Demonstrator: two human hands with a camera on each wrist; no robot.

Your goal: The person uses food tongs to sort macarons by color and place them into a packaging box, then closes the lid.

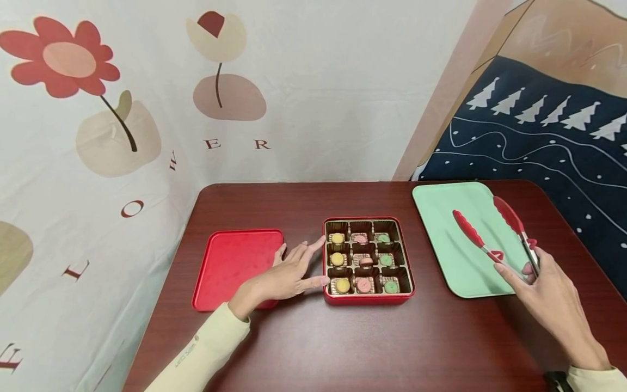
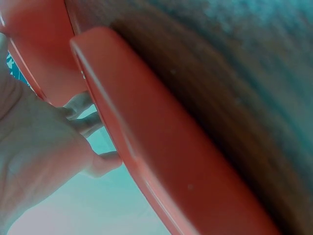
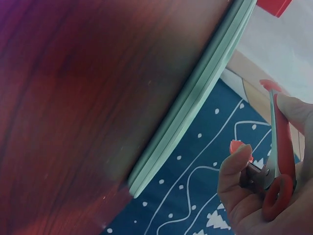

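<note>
nine small sweets [image 1: 364, 261], yellow, pink and green, sit one to a cell in a red tin [image 1: 368, 296] at the middle of a dark wooden table [image 1: 343, 348], a red lid [image 1: 234, 267] lying to its left. the left hand [image 1: 286, 275] rests with fingers spread straight against the tin's left wall, while the right hand [image 1: 551, 296] pinches red-tipped tongs [image 1: 495, 237] near the hinge, their arms sprung apart over a mint-green tray [image 1: 441, 228]. the sweets look light and probably crumbly, best nipped gently by the sides.
</note>
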